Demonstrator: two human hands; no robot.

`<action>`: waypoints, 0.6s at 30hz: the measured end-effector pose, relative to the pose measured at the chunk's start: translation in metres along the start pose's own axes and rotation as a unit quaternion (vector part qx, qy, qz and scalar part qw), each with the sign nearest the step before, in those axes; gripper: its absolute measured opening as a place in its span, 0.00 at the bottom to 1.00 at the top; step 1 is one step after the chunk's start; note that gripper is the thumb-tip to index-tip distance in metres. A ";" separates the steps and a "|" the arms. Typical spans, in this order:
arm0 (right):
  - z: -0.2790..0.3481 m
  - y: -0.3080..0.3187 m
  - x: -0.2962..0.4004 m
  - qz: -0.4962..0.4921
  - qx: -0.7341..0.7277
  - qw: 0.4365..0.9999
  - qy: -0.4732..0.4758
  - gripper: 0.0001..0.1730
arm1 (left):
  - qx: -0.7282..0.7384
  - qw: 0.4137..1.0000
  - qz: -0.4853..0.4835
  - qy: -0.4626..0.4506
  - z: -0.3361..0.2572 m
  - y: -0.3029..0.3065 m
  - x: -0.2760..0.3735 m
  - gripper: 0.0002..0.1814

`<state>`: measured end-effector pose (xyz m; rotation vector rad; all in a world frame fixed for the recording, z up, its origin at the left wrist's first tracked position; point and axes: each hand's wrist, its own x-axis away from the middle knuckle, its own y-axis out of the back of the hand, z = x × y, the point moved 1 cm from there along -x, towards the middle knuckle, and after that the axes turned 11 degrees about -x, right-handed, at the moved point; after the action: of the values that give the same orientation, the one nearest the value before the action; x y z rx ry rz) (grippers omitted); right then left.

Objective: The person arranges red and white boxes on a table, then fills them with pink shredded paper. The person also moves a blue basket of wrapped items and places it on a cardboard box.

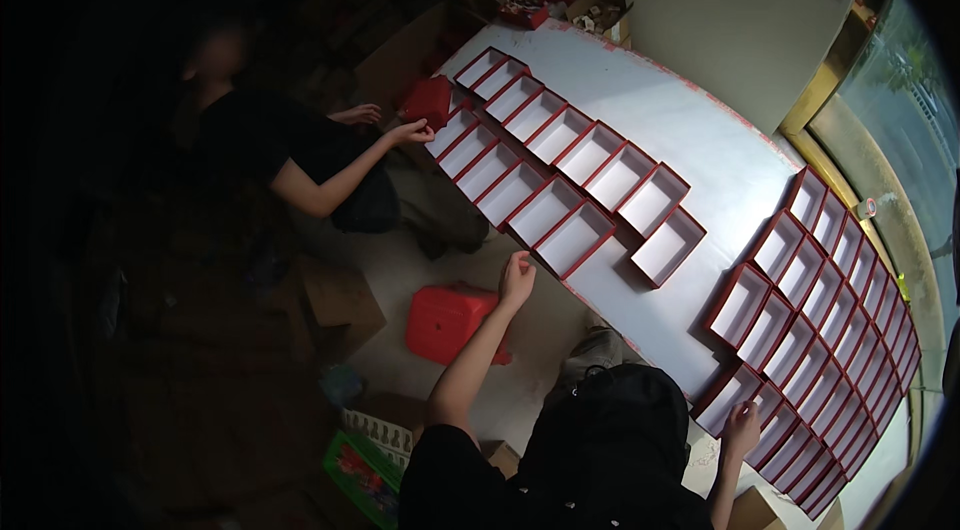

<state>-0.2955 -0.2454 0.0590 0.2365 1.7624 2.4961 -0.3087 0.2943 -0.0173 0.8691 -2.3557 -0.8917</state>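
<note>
My left hand (517, 280) is raised off the table's near edge, fingers loosely curled, with nothing visible in it. Closest to it are open red box trays (576, 239) with white insides, set in two staggered rows. My right hand (741, 426) is over the near side of a second block of such trays (765, 331) at the right. Its fingertips pinch what looks like a small white piece (757, 401), too small to identify. One tray (669, 248) sits at the near end of the far row. My dark clothing hides part of the table edge.
Across the table corner a co-worker (292, 147) handles a red box part (427, 102). A red plastic stool (450, 323) stands on the floor, with a green crate (360, 481) nearer. Small cartons (600, 10) stand at the white table's (720, 162) far end. A tape roll (866, 208) is by the window.
</note>
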 end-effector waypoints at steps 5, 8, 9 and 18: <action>0.094 -0.024 -0.007 -0.010 -0.107 0.990 0.091 0.07 | -0.128 0.980 -0.078 -0.131 -0.023 0.041 -0.099 0.09; 0.157 -0.052 -0.013 0.059 -0.111 0.990 0.056 0.07 | -0.160 0.953 -0.147 -0.209 -0.061 0.098 -0.202 0.09; 0.178 -0.063 -0.013 0.068 -0.105 0.991 0.057 0.08 | -0.192 0.934 -0.190 -0.233 -0.077 0.123 -0.243 0.09; 0.339 -0.138 -0.023 0.173 -0.137 0.975 0.030 0.07 | -0.402 0.912 -0.067 0.050 -0.026 0.259 -0.539 0.18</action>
<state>-0.2192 0.1130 0.0381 0.4899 1.4754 2.9819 -0.0232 0.8122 0.0757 0.6903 -1.5943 -1.6508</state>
